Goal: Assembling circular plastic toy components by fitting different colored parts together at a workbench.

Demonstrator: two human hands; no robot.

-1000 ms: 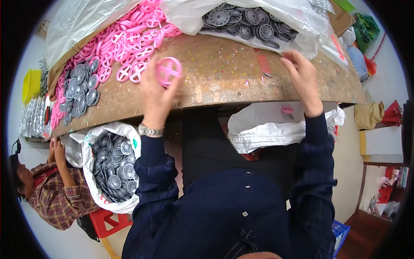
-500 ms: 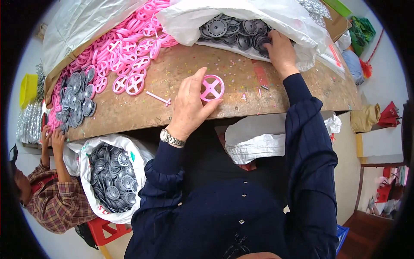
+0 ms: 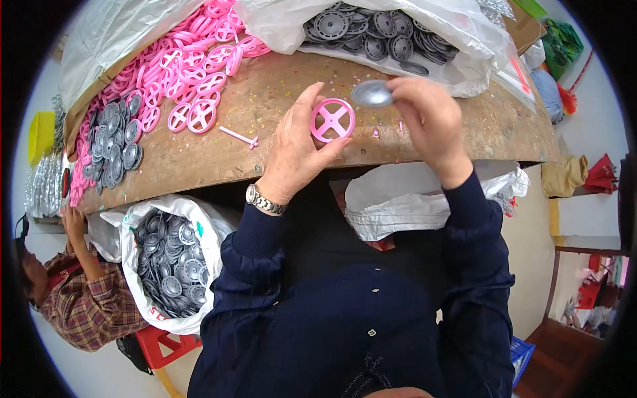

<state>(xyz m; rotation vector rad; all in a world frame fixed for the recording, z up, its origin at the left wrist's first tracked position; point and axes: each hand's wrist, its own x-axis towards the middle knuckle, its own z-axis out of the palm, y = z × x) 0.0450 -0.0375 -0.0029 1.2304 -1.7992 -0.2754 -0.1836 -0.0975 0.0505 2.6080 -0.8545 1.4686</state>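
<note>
Between thumb and fingers, my left hand (image 3: 295, 142) grips a pink plastic ring with a cross of spokes (image 3: 332, 120), its face turned up near the table's front edge. My right hand (image 3: 432, 123) pinches a round grey disc (image 3: 373, 93) by its rim, held slightly beyond and right of the pink ring; the two do not touch. Motion smears the disc and those fingers a little. More grey discs (image 3: 332, 25) lie in the mouth of a white sack (image 3: 279, 26) at the back. A thin pink rod (image 3: 237, 136) rests left of my left hand.
Pink spoked rings (image 3: 201, 116) heap up at the back left, beside a pile of grey discs (image 3: 114, 149). A white bag (image 3: 211, 285) of grey discs stands on a red stool (image 3: 162, 347). At far left a person in a checked shirt (image 3: 99, 308) reaches to the table (image 3: 265, 73).
My right hand has come back from the sack toward the pink ring, carrying a grey disc. The left hand, still gripping the ring, has barely shifted.
</note>
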